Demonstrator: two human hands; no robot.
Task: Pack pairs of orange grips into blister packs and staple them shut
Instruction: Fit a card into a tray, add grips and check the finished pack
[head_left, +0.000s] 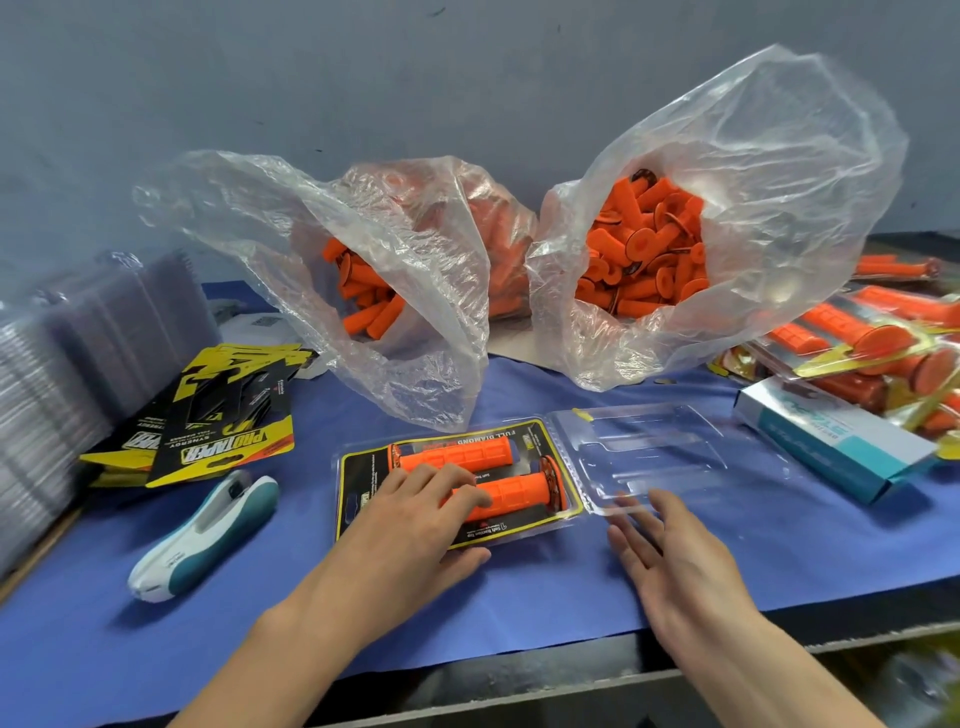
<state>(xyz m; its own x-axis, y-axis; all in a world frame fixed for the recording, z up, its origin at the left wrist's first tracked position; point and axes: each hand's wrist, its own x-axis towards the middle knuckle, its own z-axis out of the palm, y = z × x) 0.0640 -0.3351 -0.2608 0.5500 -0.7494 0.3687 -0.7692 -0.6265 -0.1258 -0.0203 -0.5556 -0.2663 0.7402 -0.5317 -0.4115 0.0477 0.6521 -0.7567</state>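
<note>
The left hand (415, 512), fingers slightly spread, is pressing the near orange grip (514, 493) in the open blister pack (349, 488); at 3 o'clock the right hand (670, 556), fingers spread, is touching the clear lid (649, 441)

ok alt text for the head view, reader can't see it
A person's left hand rests on two orange grips in an open blister pack on a blue table, the right hand at its clear lid. Two bags of grips sit behind, a stapler at left.
</note>
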